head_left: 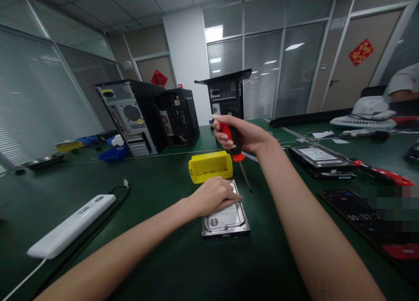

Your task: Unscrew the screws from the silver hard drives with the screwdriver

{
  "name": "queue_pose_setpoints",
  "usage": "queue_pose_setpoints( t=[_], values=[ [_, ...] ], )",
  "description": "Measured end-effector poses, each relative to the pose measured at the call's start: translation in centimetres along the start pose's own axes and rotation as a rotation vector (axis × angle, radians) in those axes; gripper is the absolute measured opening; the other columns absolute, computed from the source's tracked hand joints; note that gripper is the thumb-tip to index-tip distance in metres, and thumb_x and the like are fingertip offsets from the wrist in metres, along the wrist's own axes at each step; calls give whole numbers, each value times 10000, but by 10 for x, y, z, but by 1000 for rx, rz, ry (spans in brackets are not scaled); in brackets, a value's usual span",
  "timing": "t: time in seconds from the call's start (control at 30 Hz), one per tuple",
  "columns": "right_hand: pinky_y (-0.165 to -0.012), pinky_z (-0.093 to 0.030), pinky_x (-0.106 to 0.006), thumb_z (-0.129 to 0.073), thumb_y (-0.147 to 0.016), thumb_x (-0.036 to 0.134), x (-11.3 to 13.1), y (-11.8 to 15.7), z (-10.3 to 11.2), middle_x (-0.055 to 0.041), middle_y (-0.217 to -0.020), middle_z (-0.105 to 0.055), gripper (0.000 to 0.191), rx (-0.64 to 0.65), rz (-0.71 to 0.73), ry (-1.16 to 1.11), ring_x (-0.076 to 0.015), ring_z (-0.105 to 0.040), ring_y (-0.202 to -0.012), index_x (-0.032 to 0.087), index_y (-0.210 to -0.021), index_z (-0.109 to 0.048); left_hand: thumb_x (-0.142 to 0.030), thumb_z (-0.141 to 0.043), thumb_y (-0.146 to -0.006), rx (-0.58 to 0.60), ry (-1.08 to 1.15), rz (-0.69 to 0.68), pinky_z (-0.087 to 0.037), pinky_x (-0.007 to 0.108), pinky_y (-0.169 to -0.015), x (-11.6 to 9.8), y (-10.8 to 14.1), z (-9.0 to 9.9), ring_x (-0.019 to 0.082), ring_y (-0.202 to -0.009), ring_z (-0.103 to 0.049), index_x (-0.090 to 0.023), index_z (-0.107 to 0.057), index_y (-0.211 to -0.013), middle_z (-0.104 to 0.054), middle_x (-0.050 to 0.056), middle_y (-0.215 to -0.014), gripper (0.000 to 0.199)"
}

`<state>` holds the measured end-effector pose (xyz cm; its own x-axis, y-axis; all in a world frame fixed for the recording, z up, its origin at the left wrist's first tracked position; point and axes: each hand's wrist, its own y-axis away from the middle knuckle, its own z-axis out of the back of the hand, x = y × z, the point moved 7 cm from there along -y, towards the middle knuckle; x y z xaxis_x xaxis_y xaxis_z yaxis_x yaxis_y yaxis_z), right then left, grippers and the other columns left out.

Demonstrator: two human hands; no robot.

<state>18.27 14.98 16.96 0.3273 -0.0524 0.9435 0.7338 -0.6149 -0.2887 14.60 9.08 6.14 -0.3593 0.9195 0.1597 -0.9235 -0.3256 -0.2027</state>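
Note:
A silver hard drive (pixel 225 220) lies flat on the green table (pixel 147 183) in front of me. My left hand (pixel 218 196) rests on the drive's upper part, its fingers bent together toward the right edge; whatever is beneath the fingertips is hidden. Above and to the right, my right hand (pixel 237 135) is wrapped round the handle of a red and black screwdriver (pixel 238 157). The screwdriver's shaft points down, its tip to the right of the drive and apart from it. Just behind the drive, a yellow bin (pixel 211 166) lies with its opening toward me.
Computer cases (pixel 142 117) stand at the back. On the right are stacked drives (pixel 322 159), a phone (pixel 363 226) and a red and black tool (pixel 382 173). A white power strip (pixel 73 224) lies left. Someone's sleeve (pixel 404 80) shows far right.

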Motion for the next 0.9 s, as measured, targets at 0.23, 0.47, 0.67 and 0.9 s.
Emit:
queue_pose_setpoints(
  t=[0.23,0.47,0.67,0.9],
  values=[
    [-392,-320,-134,-532,-846,355,0,0,0,41,-536,-452,240,7,1,11,-43,-390,-434,162,-709,-490,-259,-444,-943,11,-85,-42,-356,293,-682,-2,7,-3,165,-755,-564,-223,-607,-1134,-663,11,-804,254],
    [-393,-331,-130,-528,-844,333,0,-1,-4,41,-520,-458,227,-1,-3,1,-43,-391,-430,159,-703,-491,-214,-504,-919,-2,-246,-96,-331,307,-624,-10,7,-3,161,-726,-557,-168,-590,-1122,-653,3,-776,225],
    [-396,-331,-133,-541,-832,330,-1,-2,-6,42,-524,-461,218,9,-8,8,-43,-398,-435,157,-708,-492,-194,-520,-910,-16,-313,-162,-340,305,-622,-16,7,0,161,-750,-562,-148,-589,-1114,-653,16,-779,221],
    [-391,-328,-138,-569,-792,286,-5,-4,-10,43,-515,-466,201,32,-31,21,-42,-395,-422,150,-674,-479,-192,-509,-911,6,-296,-156,-358,299,-637,-17,6,2,163,-759,-568,-142,-583,-1118,-661,23,-796,226]
  ],
)
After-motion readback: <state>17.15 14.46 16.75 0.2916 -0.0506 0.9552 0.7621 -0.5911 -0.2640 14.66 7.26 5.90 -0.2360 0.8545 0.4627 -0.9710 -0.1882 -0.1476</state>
